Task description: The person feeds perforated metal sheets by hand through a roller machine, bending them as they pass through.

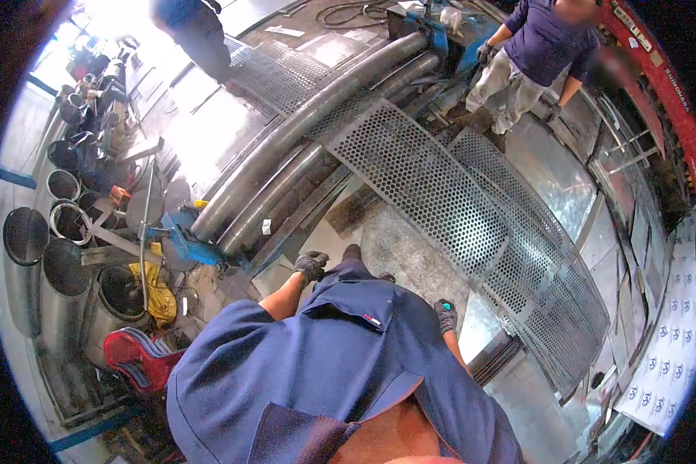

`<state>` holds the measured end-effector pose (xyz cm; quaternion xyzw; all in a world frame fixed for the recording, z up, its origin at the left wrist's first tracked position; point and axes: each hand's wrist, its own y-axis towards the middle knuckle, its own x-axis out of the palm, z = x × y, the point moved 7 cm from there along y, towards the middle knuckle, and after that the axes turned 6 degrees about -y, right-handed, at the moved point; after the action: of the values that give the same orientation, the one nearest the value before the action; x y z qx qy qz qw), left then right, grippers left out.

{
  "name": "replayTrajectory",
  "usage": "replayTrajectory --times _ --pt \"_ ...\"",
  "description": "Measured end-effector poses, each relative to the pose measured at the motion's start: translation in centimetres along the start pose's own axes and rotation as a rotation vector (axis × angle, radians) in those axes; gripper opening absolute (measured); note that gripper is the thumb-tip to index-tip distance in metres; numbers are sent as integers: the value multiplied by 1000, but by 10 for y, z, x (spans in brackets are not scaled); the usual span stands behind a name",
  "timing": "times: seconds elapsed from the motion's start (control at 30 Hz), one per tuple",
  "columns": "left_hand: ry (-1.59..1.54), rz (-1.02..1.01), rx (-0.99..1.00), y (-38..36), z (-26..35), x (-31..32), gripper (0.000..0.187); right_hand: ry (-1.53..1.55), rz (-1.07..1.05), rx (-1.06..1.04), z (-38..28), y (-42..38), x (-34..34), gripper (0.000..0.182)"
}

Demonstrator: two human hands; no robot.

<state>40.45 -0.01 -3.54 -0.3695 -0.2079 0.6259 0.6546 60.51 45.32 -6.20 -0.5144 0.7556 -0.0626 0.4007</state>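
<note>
My left hand, in a dark grey work glove, hangs before my body near the lower roller, its fingers loosely curled with nothing showing in them. My right hand, gloved too with a teal spot on it, is low at my right side, close to the edge of a perforated metal sheet; its fingers are mostly turned out of sight. That sheet reaches from the long steel rollers toward the right. A second, curved perforated sheet overlaps it.
A person in dark clothes stands beyond the sheets; another person is at the far left. Open metal tubes line the left side, near a yellow cloth and red chair. Flat sheet metal covers floor at right.
</note>
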Motion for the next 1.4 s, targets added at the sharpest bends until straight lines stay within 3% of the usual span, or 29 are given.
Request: replayTrajectory --times 0.07,0.17,0.2,0.23,0.3,0.33,0.4,0.5,0.53,0.6,0.73,0.77,0.83,0.87,0.9,0.97,1.0,1.03,1.1,1.13,1.27,1.33,1.4 --pt "45 1 12 -1 -1 3 38 232 48 139 -4 -5 -8 17" --pt "188 68 113 -4 5 7 39 574 -147 213 26 11 11 18" --pt "90 66 96 -4 2 9 39 720 -194 265 29 9 13 20" --pt "-5 63 79 -4 -2 10 39 746 -94 303 34 8 11 21" --pt "54 49 70 -5 -4 12 39 435 33 315 -11 -19 -20 22" --pt "92 48 62 -5 -3 14 39 457 51 337 -26 -26 -34 22" --pt "190 44 64 -18 10 23 38 431 -84 457 -29 -39 -35 17" --pt "188 -40 103 -16 4 29 33 331 -85 268 2 -22 -20 24" --pt "211 -51 107 -18 7 33 33 441 -110 419 17 -24 -13 24" --pt "197 -36 14 -10 -4 32 33 474 -89 458 23 -28 -14 25" --pt "92 -59 71 8 -7 36 32 623 -109 451 54 -22 5 30" --pt "102 -59 73 8 -3 35 32 725 -169 621 59 -25 9 28" --pt "427 -89 152 5 13 42 33 642 -115 555 54 -28 5 28" --pt "435 -91 152 0 20 45 33 551 -61 488 51 -28 0 28" --pt "289 -64 64 -12 24 48 34 501 -173 514 55 -20 6 27" --pt "111 -35 -19 -20 25 54 36 510 -162 520 52 -18 2 26" --pt "182 -77 86 -14 25 54 36 513 -151 519 50 -21 0 25" --pt "331 -138 312 -2 27 57 36 525 -83 516 48 -24 -4 26" --pt "357 -177 420 7 22 58 37 486 -114 541 49 -20 -6 26" --pt "74 -24 -54 -9 7 55 37 439 -158 554 49 -18 -4 27" --pt "49 -97 -95 -9 -6 57 38 454 -104 516 43 -18 -13 28" --pt "322 -65 32 -1 -8 55 40 473 -88 519 42 -21 -17 26" --pt "254 -55 2 -6 -12 57 40 462 -109 510 54 -12 -7 25"
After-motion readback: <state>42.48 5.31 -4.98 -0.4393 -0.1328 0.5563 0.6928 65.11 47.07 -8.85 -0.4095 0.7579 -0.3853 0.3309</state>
